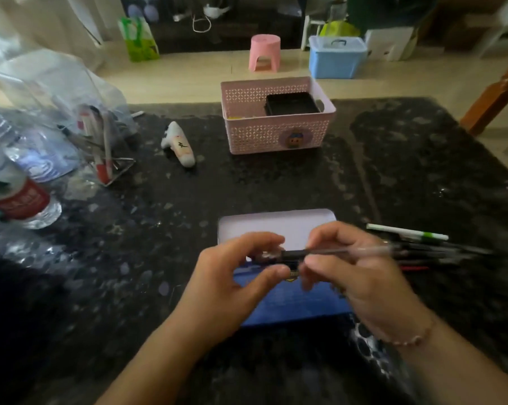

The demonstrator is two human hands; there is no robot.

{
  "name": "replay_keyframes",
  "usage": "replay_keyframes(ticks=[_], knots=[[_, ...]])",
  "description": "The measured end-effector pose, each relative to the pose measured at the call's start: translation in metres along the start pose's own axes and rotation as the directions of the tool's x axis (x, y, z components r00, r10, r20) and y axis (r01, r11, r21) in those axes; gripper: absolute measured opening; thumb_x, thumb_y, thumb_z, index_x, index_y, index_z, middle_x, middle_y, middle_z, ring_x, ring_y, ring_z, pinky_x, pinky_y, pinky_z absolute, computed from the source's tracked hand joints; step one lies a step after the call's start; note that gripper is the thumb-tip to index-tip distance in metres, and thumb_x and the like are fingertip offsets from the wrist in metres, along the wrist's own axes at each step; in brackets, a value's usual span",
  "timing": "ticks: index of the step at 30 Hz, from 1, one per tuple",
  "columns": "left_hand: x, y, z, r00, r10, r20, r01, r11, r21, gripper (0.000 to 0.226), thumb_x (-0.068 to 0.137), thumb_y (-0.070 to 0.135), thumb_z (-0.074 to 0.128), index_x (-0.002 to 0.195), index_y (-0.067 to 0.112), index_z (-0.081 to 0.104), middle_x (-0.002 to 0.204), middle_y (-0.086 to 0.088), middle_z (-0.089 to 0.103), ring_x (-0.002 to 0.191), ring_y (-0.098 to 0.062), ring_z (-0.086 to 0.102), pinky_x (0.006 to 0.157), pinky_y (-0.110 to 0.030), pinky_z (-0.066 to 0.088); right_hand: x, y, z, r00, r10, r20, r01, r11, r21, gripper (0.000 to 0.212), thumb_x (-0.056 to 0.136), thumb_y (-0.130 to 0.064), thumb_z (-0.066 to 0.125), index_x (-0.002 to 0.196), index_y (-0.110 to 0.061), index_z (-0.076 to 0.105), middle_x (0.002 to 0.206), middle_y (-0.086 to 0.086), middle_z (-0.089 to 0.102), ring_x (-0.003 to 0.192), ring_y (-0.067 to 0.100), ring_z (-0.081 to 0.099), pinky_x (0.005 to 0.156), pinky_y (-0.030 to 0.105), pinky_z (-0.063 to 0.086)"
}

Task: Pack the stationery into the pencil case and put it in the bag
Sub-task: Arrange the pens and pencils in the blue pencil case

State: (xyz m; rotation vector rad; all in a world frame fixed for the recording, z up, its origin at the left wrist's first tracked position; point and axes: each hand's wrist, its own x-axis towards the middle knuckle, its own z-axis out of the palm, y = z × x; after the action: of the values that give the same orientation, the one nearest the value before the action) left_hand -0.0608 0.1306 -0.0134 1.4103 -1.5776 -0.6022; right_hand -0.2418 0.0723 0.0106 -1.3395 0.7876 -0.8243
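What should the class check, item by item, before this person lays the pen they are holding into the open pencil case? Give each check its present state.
1. Pencil case open, lid lying flat: ok.
2. Pen gripped by both hands, left hand and right hand: ok.
3. Pen capped or closed: cannot tell, fingers cover that end.
4. Space free inside the case: cannot tell, the hands hide most of it.
5. Remaining pens beside the case, near the right hand: ok.
6. Bag for the packed case identified: cannot tell; none is clearly recognisable on the table.
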Motion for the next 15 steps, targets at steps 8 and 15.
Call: replay_keyframes(ticks=[8,15], knots=[[-0.002,-0.029,-0.013,0.993,-0.037,0.116,-0.007,0.934,0.357,0.033,0.082,0.06,0.056,0.097,0.035,0.072,0.084,0.022,0.064,0.086,0.0,0.058,0.08,-0.021,0.05,0.005,0.02,-0.036,0.983,0.025,-0.184,-0.096,0.915,-0.391,0.013,0.065,-0.018,0.079,0.076,-0.021,0.073,0.073,-0.003,0.072,0.064,0.008,0.066,0.061,0.017,0.054],[-0.004,-0.04,-0.006,0.982,0.024,0.189,-0.104,0.897,0.43,0.024,0.089,0.045,0.054,0.093,0.028,0.07,0.092,0.016,0.064,0.086,-0.004,0.058,0.082,-0.033,0.048,0.005,0.044,-0.045,0.985,-0.173,0.005,0.081,0.431,-0.899,0.012,0.08,-0.045,0.059,0.075,-0.037,0.067,0.074,-0.021,0.06,0.077,0.004,0.05,0.066,0.02,0.041]])
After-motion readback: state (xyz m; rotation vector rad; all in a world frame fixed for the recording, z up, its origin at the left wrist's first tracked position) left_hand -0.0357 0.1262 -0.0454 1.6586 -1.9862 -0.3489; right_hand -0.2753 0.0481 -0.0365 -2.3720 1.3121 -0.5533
